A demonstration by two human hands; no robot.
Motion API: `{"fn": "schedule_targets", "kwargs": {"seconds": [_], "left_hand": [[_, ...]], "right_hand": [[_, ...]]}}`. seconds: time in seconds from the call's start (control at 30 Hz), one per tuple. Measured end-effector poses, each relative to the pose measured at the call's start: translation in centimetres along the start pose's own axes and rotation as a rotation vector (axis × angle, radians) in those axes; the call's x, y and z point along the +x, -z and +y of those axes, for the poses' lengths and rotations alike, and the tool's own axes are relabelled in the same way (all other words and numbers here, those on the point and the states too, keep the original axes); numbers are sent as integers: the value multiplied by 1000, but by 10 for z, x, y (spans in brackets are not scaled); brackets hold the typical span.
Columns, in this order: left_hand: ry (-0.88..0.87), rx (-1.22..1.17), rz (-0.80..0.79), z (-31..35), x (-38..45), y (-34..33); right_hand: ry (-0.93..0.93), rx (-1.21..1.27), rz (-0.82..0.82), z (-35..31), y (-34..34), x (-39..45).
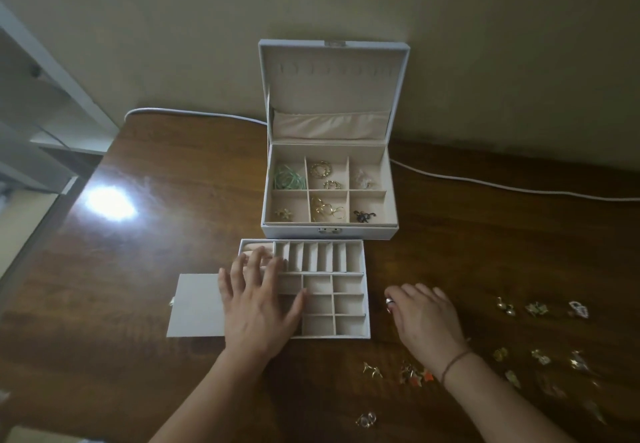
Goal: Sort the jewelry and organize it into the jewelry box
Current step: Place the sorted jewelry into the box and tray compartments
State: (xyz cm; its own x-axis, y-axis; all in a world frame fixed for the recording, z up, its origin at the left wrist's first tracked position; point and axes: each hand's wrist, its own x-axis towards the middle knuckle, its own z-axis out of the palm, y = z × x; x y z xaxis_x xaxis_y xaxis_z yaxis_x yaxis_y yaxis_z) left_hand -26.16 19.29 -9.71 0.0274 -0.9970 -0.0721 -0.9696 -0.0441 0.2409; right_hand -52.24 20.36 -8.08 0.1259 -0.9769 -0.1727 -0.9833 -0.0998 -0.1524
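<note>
With the left hand (258, 304) spread flat steadying the tray (349, 304), the right hand (420, 318), pinching a ring (390, 302), should lower it gently into the far-left ring rolls.

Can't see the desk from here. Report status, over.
Left hand flat on tray, open. Right hand pinching silver ring. Jewelry box open, part-filled. Nothing blocking.

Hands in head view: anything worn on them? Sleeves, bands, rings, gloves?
Both forearms are bare to the frame edge: no sleeves, no gloves. The right hand has a thin dark cord bracelet round the wrist. The left hand has nothing on its wrist; no rings show on its fingers, though they are blurred. No watch on either.
</note>
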Motion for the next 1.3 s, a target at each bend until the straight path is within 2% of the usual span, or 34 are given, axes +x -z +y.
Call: {"fn": "schedule_targets", "kwargs": {"seconds": [0.1,0.2,0.33,0.47,0.7,0.77,0.87,1.0,1.1,1.3], "left_hand": [[-10,27,-33,-1,0,-1],[-19,36,-51,-1,-2,-1],[-17,46,-51,-1,-1,-1],[-11,31,-42,-1,-1,-3],[-3,28,-38,0,0,-1],[0,24,-33,0,0,-2],[-1,33,-23,0,0,-1],[-10,22,-19,-2,0,-1],[-7,19,-17,-1,0,-1],[-8,6,-9,1,0,0]], "right_hand": [[-83,152,-41,4,-1,1],[-249,418,39,3,9,15],[-73,541,148,-21,22,44],[73,481,154,-34,15,71],[143,299,105,-22,1,74],[158,324,67,-19,5,75],[108,477,37,-7,19,71],[2,389,82,27,32,41],[-24,299,-1,39,36,2],[57,114,-207,33,19,-53]]}}
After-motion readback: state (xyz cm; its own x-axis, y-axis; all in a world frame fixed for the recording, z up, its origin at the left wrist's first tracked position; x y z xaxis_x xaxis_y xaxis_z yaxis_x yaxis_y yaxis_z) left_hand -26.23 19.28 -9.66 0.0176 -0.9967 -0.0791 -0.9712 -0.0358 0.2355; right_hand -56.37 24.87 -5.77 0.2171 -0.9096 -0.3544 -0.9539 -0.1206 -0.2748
